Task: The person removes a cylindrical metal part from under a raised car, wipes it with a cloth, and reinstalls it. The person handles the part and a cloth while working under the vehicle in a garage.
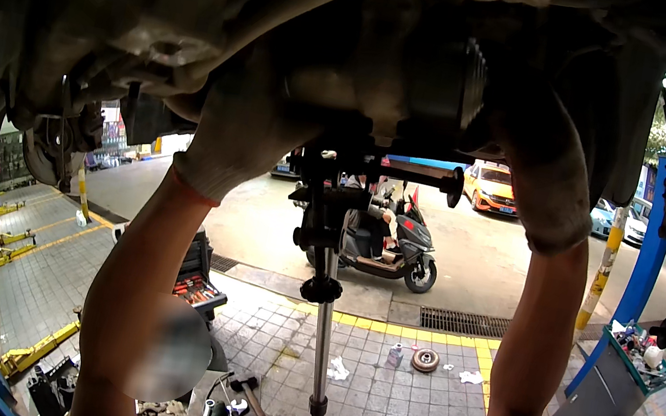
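Overhead is the shadowed underside of a raised vehicle (151,25). Both my arms reach up to a dark, rounded metal housing (356,78) with a toothed or ribbed rim on its right. My left hand (243,134), in a pale knit glove, is against the housing's left side. On the right side, my gloved right hand (547,179) reaches up beside the ribbed rim. Deep shadow hides the fingers of both hands. Directly below the housing stands an upright jack (331,217) with a dark head and a shiny pole. Whether its head touches the housing cannot be made out.
Wrenches and a hammer (254,403) lie low beside the pole. Left is an open toolbox (198,291); right, a grey tool cabinet (602,398). A round metal part (425,361) and a bottle (395,355) are on the tiles. Beyond stands a scooter (397,250). Blue lift posts (644,263) flank me.
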A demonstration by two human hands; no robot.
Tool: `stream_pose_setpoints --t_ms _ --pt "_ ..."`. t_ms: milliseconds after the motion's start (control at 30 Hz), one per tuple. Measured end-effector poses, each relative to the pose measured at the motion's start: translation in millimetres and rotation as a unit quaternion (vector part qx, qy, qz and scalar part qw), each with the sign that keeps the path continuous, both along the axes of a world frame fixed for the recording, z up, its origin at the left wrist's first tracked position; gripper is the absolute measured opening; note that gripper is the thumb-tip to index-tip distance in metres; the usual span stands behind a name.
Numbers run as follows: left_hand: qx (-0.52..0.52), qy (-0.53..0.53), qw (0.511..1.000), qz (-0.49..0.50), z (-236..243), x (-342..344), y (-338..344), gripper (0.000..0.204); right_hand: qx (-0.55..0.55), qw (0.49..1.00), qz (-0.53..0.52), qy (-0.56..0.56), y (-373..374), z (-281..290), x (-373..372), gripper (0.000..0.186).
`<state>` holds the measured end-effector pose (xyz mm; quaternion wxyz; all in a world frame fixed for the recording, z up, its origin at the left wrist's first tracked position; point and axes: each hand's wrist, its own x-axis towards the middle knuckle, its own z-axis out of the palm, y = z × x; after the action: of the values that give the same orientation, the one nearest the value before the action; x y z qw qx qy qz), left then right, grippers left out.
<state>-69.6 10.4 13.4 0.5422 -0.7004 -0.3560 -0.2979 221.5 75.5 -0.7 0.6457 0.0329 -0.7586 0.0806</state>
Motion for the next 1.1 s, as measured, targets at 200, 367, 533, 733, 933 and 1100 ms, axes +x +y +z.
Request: stream_pose_setpoints --t_ms 200,367,533,733,933,1100 --pt "-0.017 -0.013 1.000 -0.021 1.3 -6.2 6.1 0.064 0.002 0.996 -0.086 0.030 0.4 4.8 1.4 0.047" --pt "0.022 -0.047 0.997 -0.063 -1.5 -8.1 6.7 0.065 -0.002 0.999 -0.032 -0.010 -0.7 8.0 3.7 0.050" --pt "-0.019 -0.034 0.997 -0.073 -1.7 -9.0 11.0 0.065 -0.018 1.000 0.007 -0.023 1.8 8.8 9.7 0.049" --pt "-0.028 -0.020 0.993 -0.109 -0.6 -7.1 8.0 0.066 -0.029 0.998 0.045 -0.034 11.3 6.7 12.9 0.044" --pt "-0.028 -0.011 0.991 -0.129 -0.3 -4.0 5.5 0.067 -0.048 0.996 -0.063 -0.038 10.2 7.1 13.2 0.041" --pt "-0.023 -0.010 0.990 -0.136 -0.7 -4.2 5.0 0.068 0.031 0.993 -0.104 -0.054 5.0 13.7 8.7 0.038"
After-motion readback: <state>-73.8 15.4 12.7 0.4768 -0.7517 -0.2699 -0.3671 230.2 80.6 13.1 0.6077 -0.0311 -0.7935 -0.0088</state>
